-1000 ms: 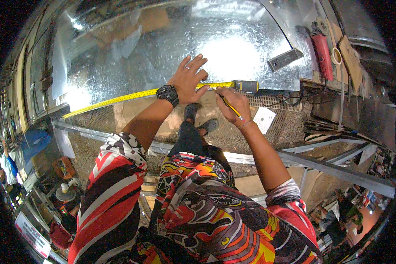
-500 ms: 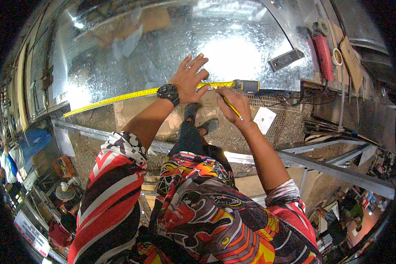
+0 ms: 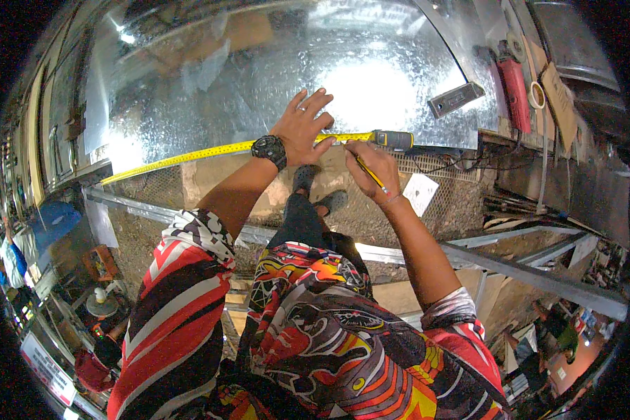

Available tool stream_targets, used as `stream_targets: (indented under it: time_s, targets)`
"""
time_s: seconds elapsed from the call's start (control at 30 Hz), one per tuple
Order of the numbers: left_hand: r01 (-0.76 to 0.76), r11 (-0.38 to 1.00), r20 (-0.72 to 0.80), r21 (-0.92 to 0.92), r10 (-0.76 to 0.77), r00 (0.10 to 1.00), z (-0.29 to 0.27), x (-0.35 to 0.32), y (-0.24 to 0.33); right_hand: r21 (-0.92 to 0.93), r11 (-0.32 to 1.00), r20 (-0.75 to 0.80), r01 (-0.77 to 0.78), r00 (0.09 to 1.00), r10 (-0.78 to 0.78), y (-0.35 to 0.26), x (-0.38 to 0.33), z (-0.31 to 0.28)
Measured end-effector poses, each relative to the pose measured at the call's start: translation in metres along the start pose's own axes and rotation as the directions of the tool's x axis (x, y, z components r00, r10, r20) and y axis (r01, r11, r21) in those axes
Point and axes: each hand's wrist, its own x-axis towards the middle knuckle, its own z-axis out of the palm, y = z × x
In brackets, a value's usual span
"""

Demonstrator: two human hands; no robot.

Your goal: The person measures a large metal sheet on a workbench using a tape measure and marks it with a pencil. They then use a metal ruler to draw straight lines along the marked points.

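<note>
A large shiny galvanized metal sheet lies flat ahead of me. A yellow tape measure blade runs along its near edge from the left to the dark tape case on the right. My left hand, with a black wristwatch, lies flat with spread fingers on the tape and sheet. My right hand grips a yellow pencil, its tip at the sheet's edge just right of my left hand.
A grey rectangular metal tool lies on the sheet's right part. A red power tool and a tape roll sit at the far right. Metal mesh and steel bars are below the sheet. My feet stand on the mesh.
Nothing has visibly moved apart from a slight shift of my right hand with the pencil at the sheet's edge.
</note>
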Motion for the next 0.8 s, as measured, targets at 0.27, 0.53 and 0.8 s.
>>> stream_targets:
  time_s: [0.27, 0.53, 0.8]
  targets:
    - [0.003, 1.0, 0.009, -0.004, -0.003, 1.0, 0.001, 0.001, -0.001, 0.002, 1.0, -0.021, 0.031, 0.999, -0.031, 0.002, 0.001, -0.001]
    - [0.0, 1.0, -0.004, -0.018, 0.0, 1.0, 0.003, 0.0, -0.001, 0.052, 0.999, -0.023, 0.016, 1.0, -0.015, -0.002, 0.001, -0.003]
    - [-0.018, 1.0, -0.036, -0.015, 0.017, 0.999, 0.005, -0.001, -0.002, -0.017, 1.0, -0.003, 0.021, 1.0, -0.021, 0.007, -0.004, 0.004]
